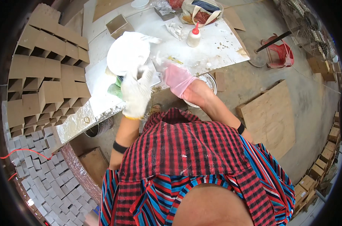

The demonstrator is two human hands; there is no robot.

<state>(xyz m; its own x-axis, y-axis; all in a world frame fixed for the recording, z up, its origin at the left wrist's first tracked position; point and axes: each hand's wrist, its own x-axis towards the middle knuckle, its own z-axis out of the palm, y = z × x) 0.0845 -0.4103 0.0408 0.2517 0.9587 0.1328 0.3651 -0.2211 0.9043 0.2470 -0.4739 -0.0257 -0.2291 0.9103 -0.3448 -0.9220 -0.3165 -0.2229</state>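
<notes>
My left hand (137, 92) wears a white knitted glove with a yellow cuff. Its fingers are closed at the lower edge of a white round piece (125, 54), which has a short projection at its upper right. That piece is so bright that its surface detail is lost. Beneath the glove, a green cloth-like thing (115, 90) shows at the table's near edge. Thin pink material (177, 80) covers my right hand (174, 75), leaving the wrist bare. Whitish blur lies about its fingertips, so I cannot make out the fingers or anything in them.
The white worktable (212, 52) carries a squeeze bottle (194, 37) with a red cap, a cardboard box (119, 25) and a cloth bag (202, 13). Stacked cardboard boxes (35, 67) rise at left. A red bucket (282, 54) and a wooden board (271, 116) are on the floor at right.
</notes>
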